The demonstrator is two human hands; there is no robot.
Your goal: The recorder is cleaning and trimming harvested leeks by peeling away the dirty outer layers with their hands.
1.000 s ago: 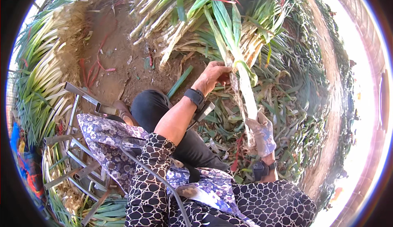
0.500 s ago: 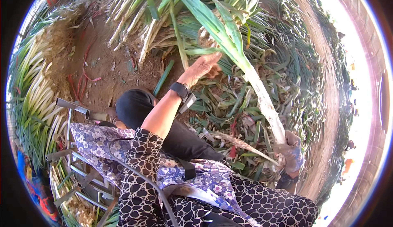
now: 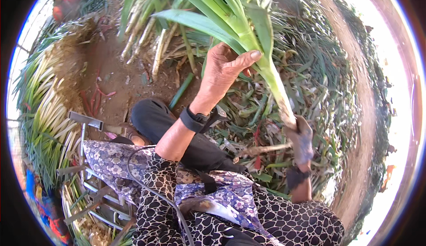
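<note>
A large green onion slants across the middle, its broad green leaves up and its pale, soil-marked end down. My left hand is closed around the upper stalk where the leaves split, thumb across the front. Lower right, my right hand, greyish and apparently gloved, grips the pale end; its fingers are partly hidden. A thin pale tapered piece reaches to my right hand from the left. Whether that hand holds it too, I cannot make out.
Green onions are stacked along the left, with more at the far side. Stripped leaves cover the ground beneath my hands. A metal frame stands at the left by my knee. Red string lies on the soil.
My left hand has moved up and closed around the green onion's stalk. My right hand has risen slightly leftward with the pale end. The leaves now reach nearer the top edge.
</note>
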